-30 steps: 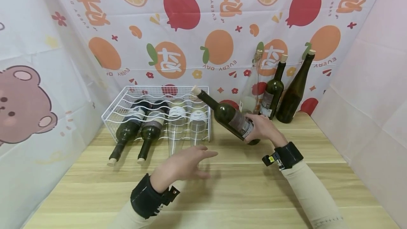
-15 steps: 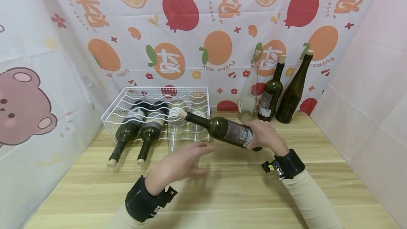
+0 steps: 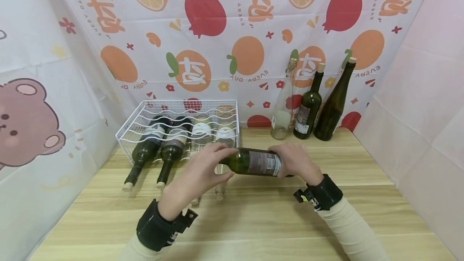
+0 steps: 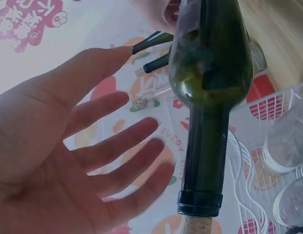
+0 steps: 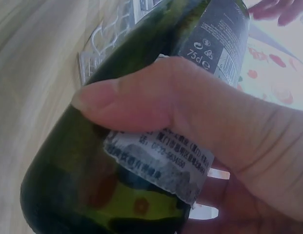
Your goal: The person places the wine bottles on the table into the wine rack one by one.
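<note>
A dark green wine bottle (image 3: 253,161) with a grey label lies nearly level above the table, its neck pointing left. My right hand (image 3: 295,163) grips it near the base; in the right wrist view the thumb (image 5: 127,100) presses over a torn white sticker. My left hand (image 3: 201,168) is beside the neck with fingers spread. The left wrist view shows a gap between those fingers (image 4: 127,148) and the corked neck (image 4: 207,151). In the head view the left hand hides the neck and cork.
Left of centre stands a white wire rack (image 3: 125,136) holding two dark bottles (image 3: 145,150) and two clear ones, necks toward me. Upright at the back right are a clear bottle (image 3: 282,118), a green bottle (image 3: 308,110) and a tall dark bottle (image 3: 331,110). Patterned curtains surround the wooden table (image 3: 290,220).
My right hand has lowered the bottle toward me and tilted it from slanting to nearly level. The bottle's neck has come beside my left hand, which has moved slightly left.
</note>
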The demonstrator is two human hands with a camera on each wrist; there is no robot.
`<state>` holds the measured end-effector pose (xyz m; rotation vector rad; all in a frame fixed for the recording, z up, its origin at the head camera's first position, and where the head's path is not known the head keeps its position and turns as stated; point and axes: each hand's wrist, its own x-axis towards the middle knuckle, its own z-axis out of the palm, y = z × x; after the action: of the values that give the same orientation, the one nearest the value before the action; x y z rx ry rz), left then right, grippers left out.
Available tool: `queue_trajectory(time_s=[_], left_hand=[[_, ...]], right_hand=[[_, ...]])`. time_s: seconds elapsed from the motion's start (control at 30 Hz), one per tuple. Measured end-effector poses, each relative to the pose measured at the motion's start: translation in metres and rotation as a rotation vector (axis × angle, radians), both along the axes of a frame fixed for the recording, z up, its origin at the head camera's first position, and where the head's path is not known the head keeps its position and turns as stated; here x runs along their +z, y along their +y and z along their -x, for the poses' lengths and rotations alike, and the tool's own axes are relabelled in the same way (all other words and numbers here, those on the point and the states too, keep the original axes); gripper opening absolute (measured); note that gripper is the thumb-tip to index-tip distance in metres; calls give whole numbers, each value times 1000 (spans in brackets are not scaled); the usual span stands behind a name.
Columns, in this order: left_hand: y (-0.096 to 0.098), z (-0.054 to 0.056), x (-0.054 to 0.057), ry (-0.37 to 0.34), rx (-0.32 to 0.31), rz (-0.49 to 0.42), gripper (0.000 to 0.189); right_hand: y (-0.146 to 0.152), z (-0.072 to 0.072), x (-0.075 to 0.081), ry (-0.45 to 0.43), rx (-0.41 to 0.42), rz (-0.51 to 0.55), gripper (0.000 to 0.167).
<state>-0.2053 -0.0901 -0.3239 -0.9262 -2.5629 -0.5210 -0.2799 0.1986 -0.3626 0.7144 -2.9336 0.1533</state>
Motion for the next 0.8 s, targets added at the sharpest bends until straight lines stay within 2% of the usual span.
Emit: queue_trajectory(time_s=[0.13, 0.23, 0.47, 0.57, 0.67, 0.8], left_hand=[[-3, 5, -2, -34, 26, -10, 59], [-5, 8, -4, -79, 32, 35, 63], [-9, 17, -12, -326, 66, 164, 76], [-9, 22, -19, -387, 50, 170, 80], [-8, 26, -24, -398, 0, 156, 83], [-5, 30, -30, -416, -29, 138, 84]], right_hand=[[-3, -4, 0, 10, 10, -13, 74], [-6, -6, 1, 17, 12, -23, 74], [-14, -11, 4, -5, 11, -46, 75], [-16, -13, 3, -6, 11, -42, 75], [-17, -14, 3, 7, 7, -39, 78], [-17, -16, 3, 31, 2, -46, 81]])
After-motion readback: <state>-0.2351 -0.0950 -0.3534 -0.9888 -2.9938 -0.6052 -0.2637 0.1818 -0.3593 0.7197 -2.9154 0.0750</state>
